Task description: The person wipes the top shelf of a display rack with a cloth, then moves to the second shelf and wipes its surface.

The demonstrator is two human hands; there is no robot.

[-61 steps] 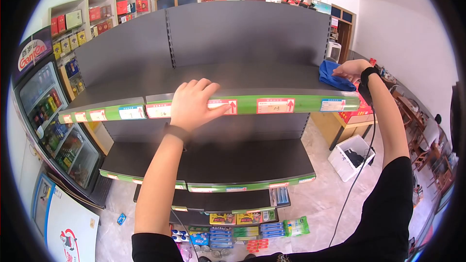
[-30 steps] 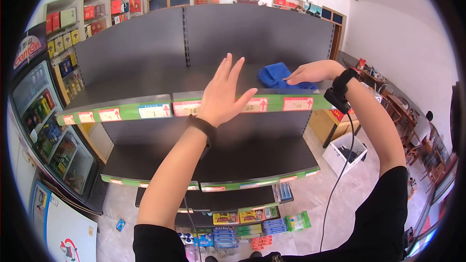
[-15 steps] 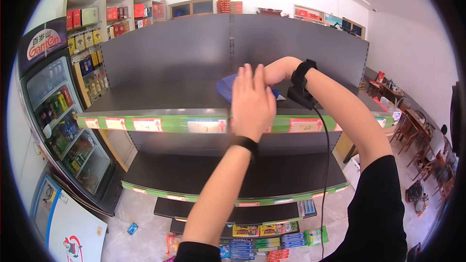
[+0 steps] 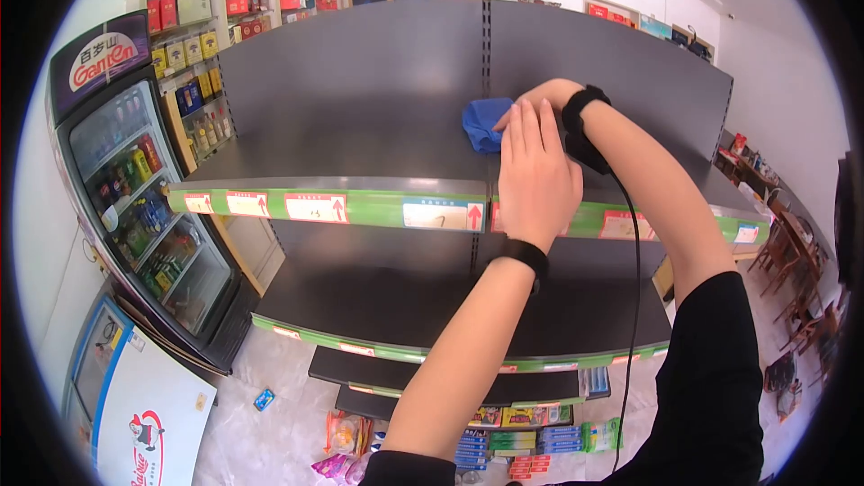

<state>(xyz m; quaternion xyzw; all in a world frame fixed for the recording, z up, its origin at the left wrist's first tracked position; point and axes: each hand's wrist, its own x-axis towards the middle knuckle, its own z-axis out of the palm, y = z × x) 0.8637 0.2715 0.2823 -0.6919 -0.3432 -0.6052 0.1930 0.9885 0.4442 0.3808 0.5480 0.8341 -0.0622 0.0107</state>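
A bunched blue cloth (image 4: 486, 124) lies on the dark top shelf (image 4: 360, 157), close to the upright seam of the back panel. My right hand (image 4: 551, 101), bent at the wrist and wearing a black strap, presses down on the cloth's right side. Part of its fingers is hidden behind my left hand (image 4: 542, 175). That left hand is raised in front, its back towards me and its fingers stretched out and upward, overlapping the green price strip (image 4: 378, 211) of the shelf edge.
A black cable (image 4: 635, 306) hangs from my right wrist past the lower shelf (image 4: 432, 301). At the left stand a drinks fridge (image 4: 135, 189) and a white chest freezer (image 4: 153, 396). Packaged goods (image 4: 513, 441) fill the bottom level. Wooden chairs (image 4: 783, 243) are at the right.
The whole view has shifted, so the shelf and both hands appear farther right. More of the blue cloth shows now, a little farther from the shelf's front edge.
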